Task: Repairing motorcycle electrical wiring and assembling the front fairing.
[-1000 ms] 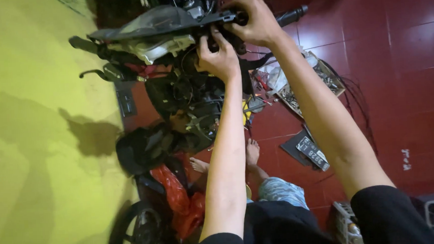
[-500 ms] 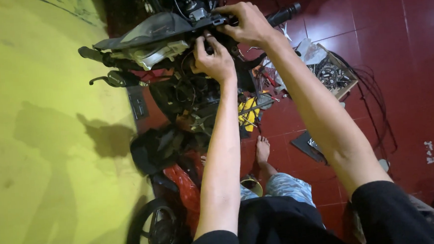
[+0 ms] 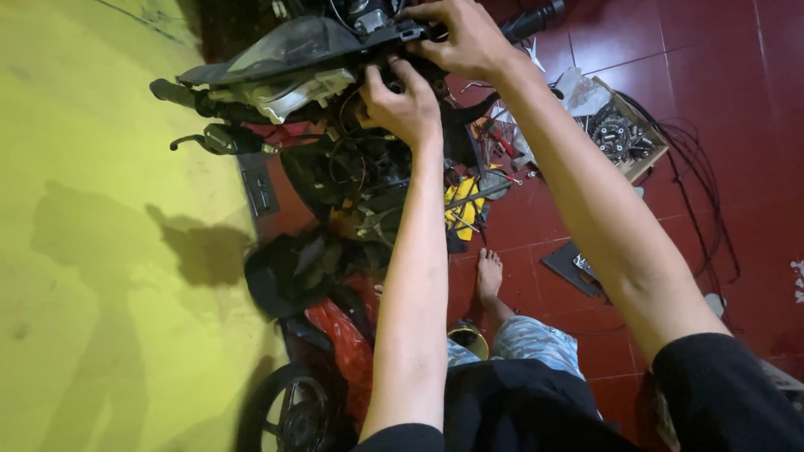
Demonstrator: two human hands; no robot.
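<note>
While dim, red tiled floor (image 3: 746, 144), yellow wall (image 3: 74, 271)

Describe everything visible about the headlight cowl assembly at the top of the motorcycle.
The headlight cowl is a dark grey, plastic-looking shell with a clear, glossy lens beneath its front edge. It sits at the motorcycle's handlebar end, tilted sideways in the head view, beside the yellow wall. The right hand grips its upper rear edge near the black handlebar grip, while the left hand is closed just below it among exposed wires. Whether it is fully mounted cannot be told.
</note>
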